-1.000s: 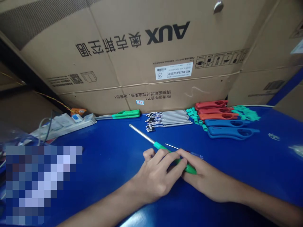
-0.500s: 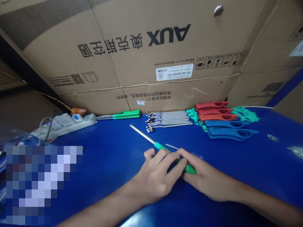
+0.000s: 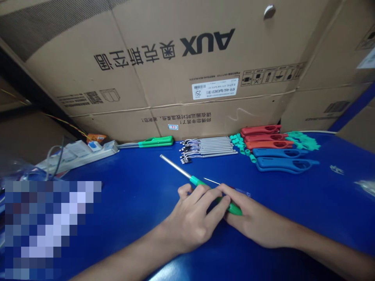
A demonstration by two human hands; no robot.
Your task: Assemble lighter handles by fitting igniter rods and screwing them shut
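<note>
A green long-neck lighter (image 3: 198, 182) with a silver metal tube lies slantwise in both hands, its tube pointing to the far left. My left hand (image 3: 195, 218) is closed over the middle of the green body, fingers bent around it. My right hand (image 3: 254, 220) grips the near end of the handle, thumb and forefinger on either side. Much of the lighter's body is hidden beneath the fingers. Just behind my right hand lies a thin screwdriver (image 3: 211, 180), its clear bluish handle partly covered.
Along the back of the blue table (image 3: 125, 218) lie finished-looking green lighters (image 3: 156, 141), silver tubes with wires (image 3: 215, 146), teal rings (image 3: 241, 146), red casings (image 3: 266, 138) and blue casings (image 3: 285, 164). A power strip (image 3: 82, 154) sits at left. A cardboard sheet (image 3: 164, 86) stands behind.
</note>
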